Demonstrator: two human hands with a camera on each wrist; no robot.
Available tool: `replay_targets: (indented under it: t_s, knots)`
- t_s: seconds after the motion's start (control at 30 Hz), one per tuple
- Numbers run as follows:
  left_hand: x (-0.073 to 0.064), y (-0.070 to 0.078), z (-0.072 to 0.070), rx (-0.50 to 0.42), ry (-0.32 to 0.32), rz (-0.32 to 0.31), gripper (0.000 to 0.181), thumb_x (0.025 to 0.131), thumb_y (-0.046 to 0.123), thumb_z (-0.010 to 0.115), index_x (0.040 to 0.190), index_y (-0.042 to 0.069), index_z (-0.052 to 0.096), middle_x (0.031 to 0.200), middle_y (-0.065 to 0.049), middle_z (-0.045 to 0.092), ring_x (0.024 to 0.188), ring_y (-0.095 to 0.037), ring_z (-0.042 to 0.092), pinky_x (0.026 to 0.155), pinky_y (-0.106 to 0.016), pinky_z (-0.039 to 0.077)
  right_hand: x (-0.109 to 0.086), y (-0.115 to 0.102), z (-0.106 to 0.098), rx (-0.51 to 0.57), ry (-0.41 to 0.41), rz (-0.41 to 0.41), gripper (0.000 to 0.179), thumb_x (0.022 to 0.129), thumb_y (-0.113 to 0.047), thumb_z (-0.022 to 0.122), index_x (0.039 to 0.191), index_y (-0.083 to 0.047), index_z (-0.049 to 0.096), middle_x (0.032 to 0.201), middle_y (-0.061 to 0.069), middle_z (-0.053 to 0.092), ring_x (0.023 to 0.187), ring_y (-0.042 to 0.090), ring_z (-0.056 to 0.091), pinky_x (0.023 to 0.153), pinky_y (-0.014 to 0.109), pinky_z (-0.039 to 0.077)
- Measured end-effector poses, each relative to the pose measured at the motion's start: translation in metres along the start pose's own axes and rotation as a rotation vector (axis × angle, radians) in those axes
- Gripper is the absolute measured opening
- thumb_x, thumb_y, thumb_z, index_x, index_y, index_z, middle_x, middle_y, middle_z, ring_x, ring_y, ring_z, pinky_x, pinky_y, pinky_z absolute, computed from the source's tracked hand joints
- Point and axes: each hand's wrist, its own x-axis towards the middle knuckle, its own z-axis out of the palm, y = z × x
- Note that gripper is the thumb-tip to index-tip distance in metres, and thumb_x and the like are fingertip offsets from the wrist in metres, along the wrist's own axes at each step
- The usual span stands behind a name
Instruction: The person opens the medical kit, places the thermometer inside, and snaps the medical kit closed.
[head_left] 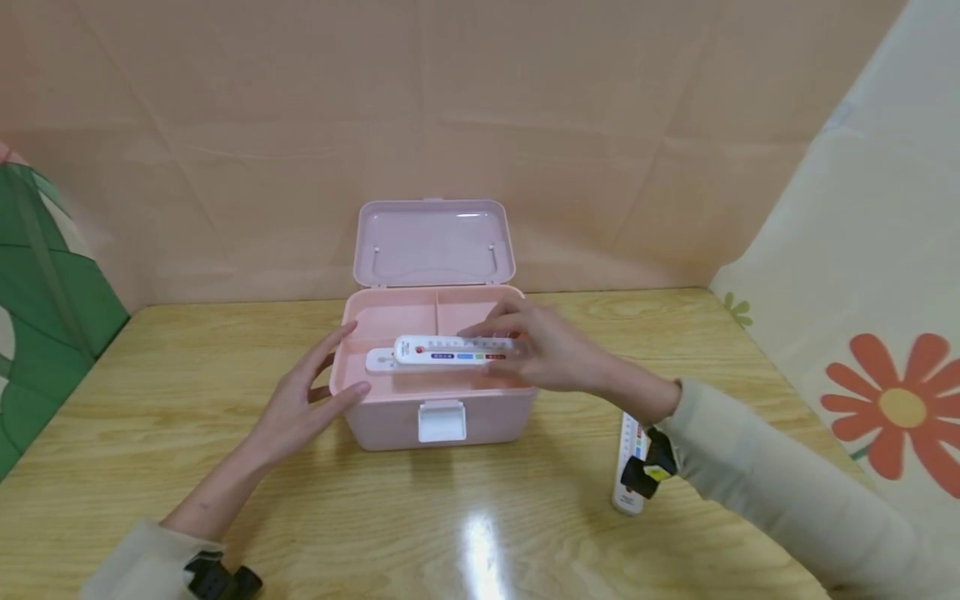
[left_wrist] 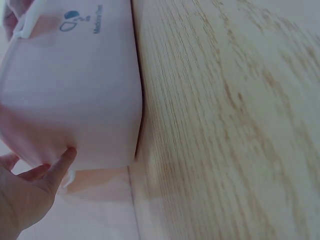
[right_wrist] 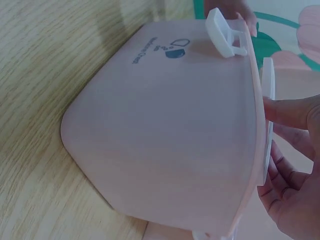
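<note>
A pink medicine box [head_left: 435, 425] stands on the table with its lid [head_left: 435, 242] raised and a divided pink tray [head_left: 393, 312] at its top. With thumb and fingers, my right hand [head_left: 543, 346] holds a white strip thermometer [head_left: 442, 350] lengthwise over the front compartment; its far end is covered by the hand. Partly under it, another white thermometer [head_left: 379, 360] lies in that compartment. At the box's left end, my left hand [head_left: 303, 400] grips the rim, thumb and index finger over the edge; a finger [left_wrist: 60, 167] presses the outer end wall in the left wrist view.
On the wooden table [head_left: 285, 525], right of the box, lies another white thermometer [head_left: 626, 467], partly hidden under the right wrist. A white latch [head_left: 442, 422] hangs at the box front. Behind the table rises a tan cloth backdrop [head_left: 262, 167], with a flowered cloth [head_left: 885, 275] to the right.
</note>
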Motion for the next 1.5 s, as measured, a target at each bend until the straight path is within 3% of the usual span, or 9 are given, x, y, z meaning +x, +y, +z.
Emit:
replay_targets:
  t_s: [0.47,0.8,1.5]
  knots:
    - [-0.001,0.001,0.001,-0.012,0.001,0.01,0.071,0.092,0.026,0.064,0.151,0.033,0.026,0.158,-0.009,0.021,0.138,-0.04,0.034,0.098,-0.055,0.047,0.007,-0.004,0.014,0.044,-0.017,-0.018,0.041,0.073,-0.013,0.082,0.112,-0.006,0.072,0.093,0.001,0.058,0.085,0.013,0.048,0.07,0.029,0.044]
    - [-0.002,0.003,0.0,-0.018,-0.008,-0.01,0.07,0.093,0.029,0.063,0.151,0.036,0.025,0.16,-0.009,0.018,0.139,-0.044,0.029,0.1,-0.058,0.043,0.013,-0.007,0.02,0.039,-0.085,-0.002,0.037,0.076,-0.009,0.078,0.112,-0.007,0.072,0.094,0.003,0.06,0.086,0.014,0.051,0.072,0.024,0.044]
    - [-0.002,0.002,0.0,-0.01,0.0,0.0,0.071,0.092,0.028,0.064,0.151,0.035,0.025,0.159,-0.008,0.02,0.138,-0.041,0.031,0.099,-0.058,0.045,0.026,-0.006,0.021,-0.013,-0.168,-0.098,0.03,0.077,-0.012,0.079,0.105,-0.006,0.073,0.088,0.004,0.064,0.077,0.013,0.053,0.07,0.029,0.05]
